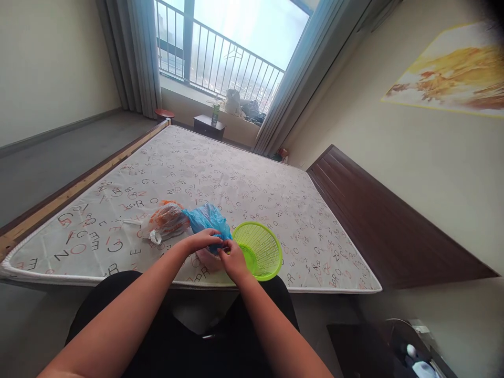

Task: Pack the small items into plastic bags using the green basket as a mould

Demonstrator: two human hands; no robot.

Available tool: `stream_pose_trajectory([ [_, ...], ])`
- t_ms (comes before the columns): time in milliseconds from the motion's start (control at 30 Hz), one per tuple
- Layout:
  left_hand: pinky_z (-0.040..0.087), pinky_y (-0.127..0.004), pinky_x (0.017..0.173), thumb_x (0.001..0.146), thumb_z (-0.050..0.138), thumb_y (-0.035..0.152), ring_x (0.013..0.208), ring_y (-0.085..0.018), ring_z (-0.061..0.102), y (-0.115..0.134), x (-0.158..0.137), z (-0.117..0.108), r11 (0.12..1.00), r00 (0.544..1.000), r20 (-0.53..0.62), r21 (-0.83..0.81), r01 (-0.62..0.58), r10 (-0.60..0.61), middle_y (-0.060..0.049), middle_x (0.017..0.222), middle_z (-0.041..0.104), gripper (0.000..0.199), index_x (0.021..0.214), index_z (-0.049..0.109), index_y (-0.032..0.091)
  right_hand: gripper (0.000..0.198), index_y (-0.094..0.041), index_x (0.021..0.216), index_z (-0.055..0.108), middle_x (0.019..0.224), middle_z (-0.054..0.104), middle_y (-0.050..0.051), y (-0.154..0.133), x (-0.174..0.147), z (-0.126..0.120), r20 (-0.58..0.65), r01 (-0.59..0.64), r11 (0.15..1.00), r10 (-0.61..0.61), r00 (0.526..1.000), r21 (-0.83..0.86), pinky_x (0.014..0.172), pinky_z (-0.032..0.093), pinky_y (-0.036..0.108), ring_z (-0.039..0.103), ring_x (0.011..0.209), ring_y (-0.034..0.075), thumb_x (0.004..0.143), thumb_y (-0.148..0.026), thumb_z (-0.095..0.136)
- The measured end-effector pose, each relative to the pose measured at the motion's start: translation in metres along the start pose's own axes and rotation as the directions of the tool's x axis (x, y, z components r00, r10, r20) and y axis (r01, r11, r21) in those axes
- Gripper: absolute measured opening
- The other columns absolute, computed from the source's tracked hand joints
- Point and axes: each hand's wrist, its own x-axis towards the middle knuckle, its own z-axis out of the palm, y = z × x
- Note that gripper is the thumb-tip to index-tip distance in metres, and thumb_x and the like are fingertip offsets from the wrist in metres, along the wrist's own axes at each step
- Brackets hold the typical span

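A blue plastic bag [210,216] lies near the front edge of the mattress, its contents hidden. Both hands meet at its near end. My left hand [205,239] is closed on the blue plastic, with the fingers pointing right. Against those fingertips, my right hand [233,258] pinches the bag's gathered end; whether anything small is between the fingers I cannot make out. Just right of the hands a green plastic basket [264,247] leans tilted, its open side towards me. To the left rests a clear bag with orange print [167,220], tied with white handles.
The letter-patterned mattress [236,184] fills the middle, with a wooden bed rail [79,186] on the left and a dark headboard [386,220] on the right. A nightstand [208,127] with a green bottle [215,114] stands by the window.
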Motion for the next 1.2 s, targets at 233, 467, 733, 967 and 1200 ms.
stream_pose_trajectory([
  [233, 0.031, -0.025, 0.054, 0.065, 0.073, 0.054, 0.060, -0.014, 0.044, -0.007, 0.003, -0.002, 0.996, 0.999, -0.037, 0.084, -0.012, 0.015, 0.004, 0.061, 0.047, 0.040, 0.063, 0.053, 0.020, 0.023, -0.023, 0.074, 0.055, 0.071, 0.059, -0.002, -0.005, -0.006, -0.011, -0.071, -0.049, 0.994, 0.056, 0.996, 0.099, 0.066, 0.043, 0.028, 0.054, 0.068, 0.016, 0.088, -0.041, 0.059],
  [467, 0.026, -0.026, 0.054, 0.072, 0.070, 0.065, 0.056, -0.013, 0.038, -0.018, 0.008, -0.004, 0.969, 0.995, -0.083, 0.247, -0.026, 0.048, 0.006, 0.056, 0.043, 0.049, 0.062, 0.052, 0.020, 0.030, -0.023, 0.076, 0.051, 0.069, 0.053, -0.003, 0.004, 0.000, -0.016, -0.087, -0.183, 0.883, 0.243, 0.966, 0.433, 0.062, 0.046, 0.027, 0.051, 0.062, 0.015, 0.085, -0.051, 0.060],
  [733, 0.030, -0.027, 0.059, 0.075, 0.069, 0.052, 0.063, -0.015, 0.046, -0.017, 0.009, -0.003, 0.936, 0.958, -0.253, 0.351, -0.038, 0.134, 0.004, 0.062, 0.050, 0.037, 0.067, 0.050, 0.021, 0.032, -0.022, 0.077, 0.053, 0.067, 0.051, -0.005, 0.006, 0.002, -0.016, -0.075, -0.160, 0.849, 0.228, 0.971, 0.503, 0.057, 0.037, 0.024, 0.045, 0.059, 0.012, 0.079, -0.050, 0.069],
  [967, 0.031, -0.028, 0.060, 0.082, 0.067, 0.047, 0.062, -0.016, 0.047, -0.012, 0.003, -0.006, 0.899, 0.898, -0.411, 0.435, 0.039, 0.160, 0.004, 0.062, 0.050, 0.033, 0.069, 0.051, 0.021, 0.030, -0.022, 0.081, 0.055, 0.066, 0.052, -0.005, 0.009, 0.001, -0.017, -0.036, -0.175, 0.865, 0.217, 0.976, 0.471, 0.056, 0.034, 0.025, 0.045, 0.059, 0.013, 0.079, -0.050, 0.066],
  [1200, 0.039, -0.028, 0.068, 0.088, 0.062, 0.031, 0.074, -0.019, 0.059, -0.019, 0.008, -0.006, 0.891, 0.854, -0.496, 0.444, 0.094, 0.157, 0.000, 0.077, 0.063, 0.013, 0.092, 0.060, 0.019, 0.020, -0.022, 0.081, 0.058, 0.077, 0.061, -0.002, 0.017, -0.001, -0.020, 0.024, -0.170, 0.970, 0.169, 0.985, 0.176, 0.066, 0.041, 0.026, 0.055, 0.070, 0.015, 0.081, -0.042, 0.063],
])
